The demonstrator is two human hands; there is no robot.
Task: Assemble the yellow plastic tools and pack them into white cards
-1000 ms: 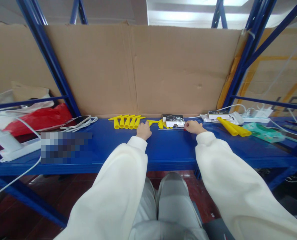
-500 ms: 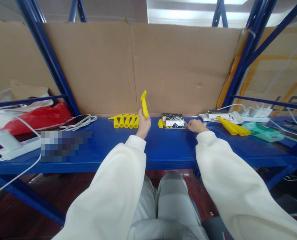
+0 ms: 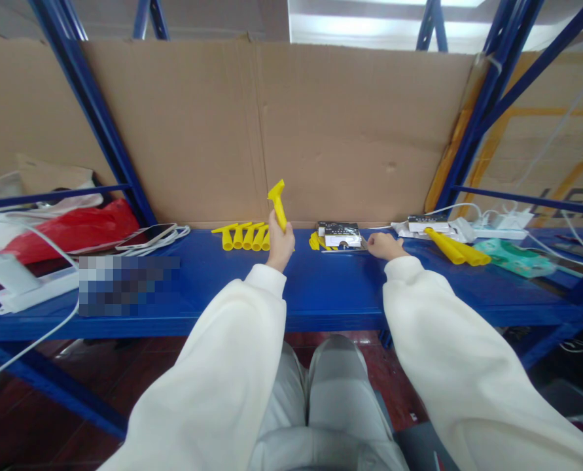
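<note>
My left hand [image 3: 282,246] is closed around the handle of a yellow T-shaped plastic scraper [image 3: 279,208], held upright above the table with its wide head on top. To its left, several similar yellow scrapers [image 3: 243,238] lie side by side in a row. My right hand [image 3: 385,246] is closed, fingertips low at the table, just right of the small black-and-white boxes [image 3: 341,235]. What those fingers pinch is too small to make out; a thin greyish edge shows beside them. Small yellow pieces [image 3: 314,241] lie at the left of the boxes.
On the right of the blue table [image 3: 330,288] lie two yellow cone-ended handles [image 3: 451,247], another box [image 3: 427,224], a green packet [image 3: 515,258] and a white power strip [image 3: 501,229]. Leftward are a phone [image 3: 146,237] with cable and a red bag [image 3: 75,229]. Cardboard [image 3: 350,131] stands behind.
The scraper in my left hand has turned, so its wide head now shows more broadly, and it has shifted slightly left. My right hand stays almost in place by the boxes.
</note>
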